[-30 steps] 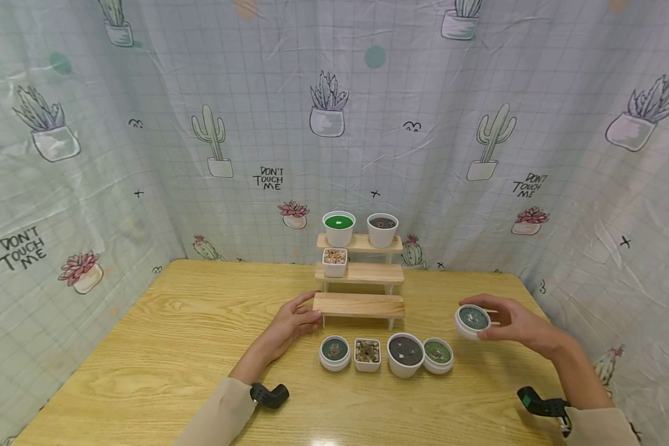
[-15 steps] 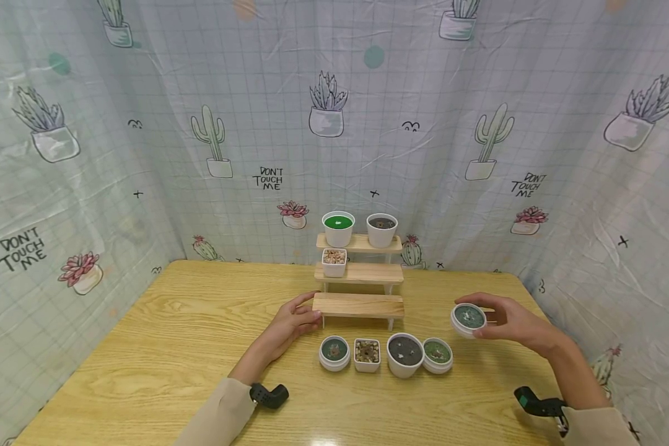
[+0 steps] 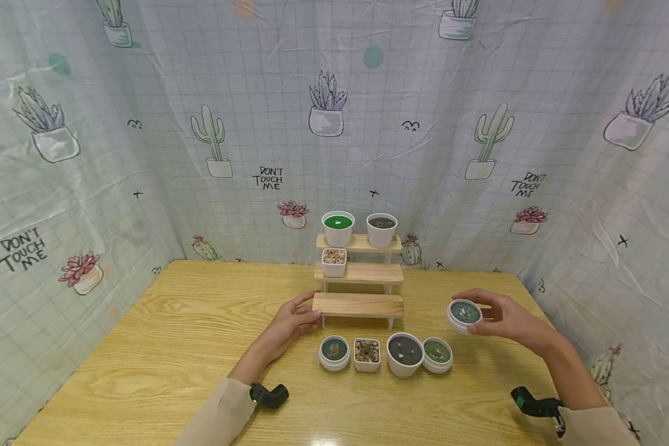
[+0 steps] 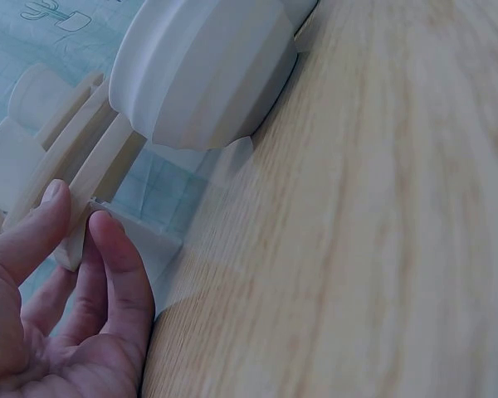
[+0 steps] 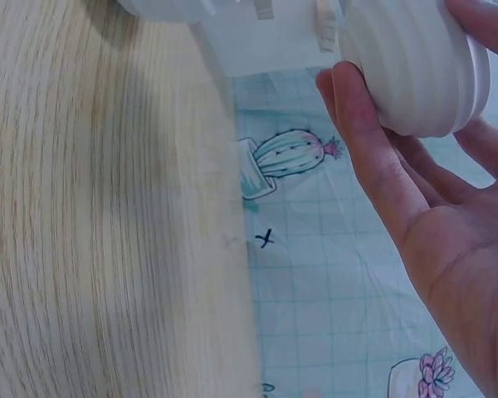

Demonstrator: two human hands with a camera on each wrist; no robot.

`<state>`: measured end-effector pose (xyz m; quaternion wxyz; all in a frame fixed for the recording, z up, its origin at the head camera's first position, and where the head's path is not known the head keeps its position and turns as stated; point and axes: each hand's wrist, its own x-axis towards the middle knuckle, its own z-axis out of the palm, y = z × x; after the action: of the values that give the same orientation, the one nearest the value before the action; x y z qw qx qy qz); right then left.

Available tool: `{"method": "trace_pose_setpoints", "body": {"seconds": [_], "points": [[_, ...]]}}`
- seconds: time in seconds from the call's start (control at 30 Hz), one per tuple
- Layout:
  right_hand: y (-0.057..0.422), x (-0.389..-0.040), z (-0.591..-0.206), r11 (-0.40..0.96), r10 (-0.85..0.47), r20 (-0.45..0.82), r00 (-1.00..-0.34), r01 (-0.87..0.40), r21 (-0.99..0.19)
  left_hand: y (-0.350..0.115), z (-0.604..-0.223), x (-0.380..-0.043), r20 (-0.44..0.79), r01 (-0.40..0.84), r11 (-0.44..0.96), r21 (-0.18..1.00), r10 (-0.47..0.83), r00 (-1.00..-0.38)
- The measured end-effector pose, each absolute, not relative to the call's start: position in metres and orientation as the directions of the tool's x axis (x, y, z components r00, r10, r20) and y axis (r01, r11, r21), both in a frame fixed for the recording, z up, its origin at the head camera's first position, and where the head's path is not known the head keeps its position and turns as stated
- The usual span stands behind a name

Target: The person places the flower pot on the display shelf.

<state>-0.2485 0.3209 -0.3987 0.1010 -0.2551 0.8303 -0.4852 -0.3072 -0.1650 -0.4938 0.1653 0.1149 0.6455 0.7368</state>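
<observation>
My left hand [image 3: 287,327] pinches the left end of the lowest step of a three-tier wooden shelf [image 3: 362,305]; the left wrist view shows the thumb on top of the board [image 4: 100,170] and fingers beneath. Right of the shelf, my right hand [image 3: 507,319] grips a round white flower pot [image 3: 464,314] with a dark green top, held above the table and tilted a little towards me. In the right wrist view its ribbed white side [image 5: 415,66] sits between thumb and fingers.
On the top step stand a green-filled pot [image 3: 338,230] and a grey-filled pot [image 3: 381,231]. A square pebble pot [image 3: 334,263] is on the middle step. Before the shelf, several pots line the table [image 3: 201,347], among them a large grey-topped pot [image 3: 405,355]. A printed curtain [image 3: 245,93] surrounds it.
My right hand has carried the round flower pot slightly left and up, towards the shelf. The left hand and the other pots have stayed in place.
</observation>
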Motion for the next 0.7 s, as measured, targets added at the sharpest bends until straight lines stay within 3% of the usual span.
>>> {"method": "trace_pose_setpoints", "body": {"seconds": [0.7], "points": [[0.296,-0.244,-0.391,0.362,-0.386,0.195,-0.902,-0.342,-0.867,-0.165,-0.494,-0.308,-0.041,-0.096,-0.120,0.988,0.399,-0.916]]}}
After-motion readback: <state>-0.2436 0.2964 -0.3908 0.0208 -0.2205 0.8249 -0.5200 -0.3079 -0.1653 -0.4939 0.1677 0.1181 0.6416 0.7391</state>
